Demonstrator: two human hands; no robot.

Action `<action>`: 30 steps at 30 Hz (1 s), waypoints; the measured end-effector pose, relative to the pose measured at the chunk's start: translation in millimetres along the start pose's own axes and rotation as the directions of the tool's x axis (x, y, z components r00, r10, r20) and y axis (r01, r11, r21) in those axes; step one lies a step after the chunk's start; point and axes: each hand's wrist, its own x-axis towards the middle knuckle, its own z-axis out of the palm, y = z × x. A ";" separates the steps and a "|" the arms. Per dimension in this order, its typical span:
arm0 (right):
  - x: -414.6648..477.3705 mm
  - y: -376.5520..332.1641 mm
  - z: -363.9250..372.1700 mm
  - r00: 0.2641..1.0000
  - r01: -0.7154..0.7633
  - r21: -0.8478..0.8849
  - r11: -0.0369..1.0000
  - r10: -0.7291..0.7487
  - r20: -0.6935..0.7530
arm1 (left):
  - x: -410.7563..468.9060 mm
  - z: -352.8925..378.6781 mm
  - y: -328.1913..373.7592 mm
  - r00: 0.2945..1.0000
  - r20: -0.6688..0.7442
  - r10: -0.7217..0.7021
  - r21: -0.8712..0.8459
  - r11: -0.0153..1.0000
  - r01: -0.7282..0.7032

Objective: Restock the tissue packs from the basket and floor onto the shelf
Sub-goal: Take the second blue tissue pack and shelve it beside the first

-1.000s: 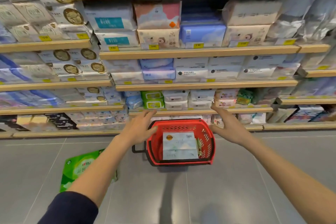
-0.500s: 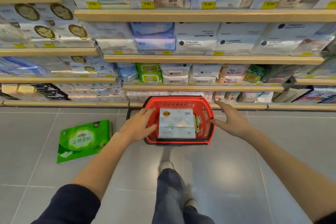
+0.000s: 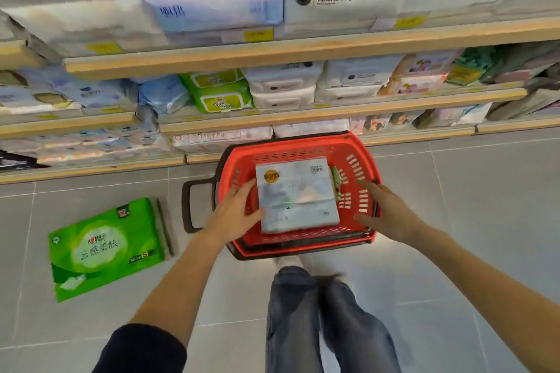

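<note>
A red plastic basket [image 3: 360,157] stands on the grey floor in front of the shelves. A pale blue-white tissue pack [image 3: 297,194] lies flat on top inside it. My left hand [image 3: 235,209] reaches into the basket, its fingers spread and touching the pack's left edge. My right hand [image 3: 385,209] is open over the basket's right side, a little apart from the pack. A green tissue pack [image 3: 106,247] lies on the floor to the left of the basket. Wooden shelves [image 3: 272,54] stocked with tissue packs rise behind.
The basket's dark handle [image 3: 189,206] sticks out to the left. My legs in jeans [image 3: 318,321] stand just behind the basket. Green wipe packs [image 3: 219,91] and white packs fill the lower shelf. Bare floor tiles [image 3: 472,221] stretch to the right.
I have come closer and bent down. Both hands dropped from above the basket rim to the pack's sides, the left hand now touching it.
</note>
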 end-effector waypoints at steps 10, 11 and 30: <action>169.0 118.8 116.2 0.997 -0.031 -0.046 0.998 0.033 0.063 | 134.8 138.9 -129.4 0.987 0.083 -0.134 -0.109 0.984 0.143; 181.1 129.6 125.0 0.997 -0.041 -0.039 0.998 0.043 0.061 | 143.9 150.5 -137.7 0.986 0.078 -0.150 -0.123 0.980 0.158; 254.0 177.1 188.5 0.970 0.053 0.109 0.993 -0.077 0.231 | 182.8 208.5 -167.0 0.976 0.088 -0.197 -0.298 0.930 0.215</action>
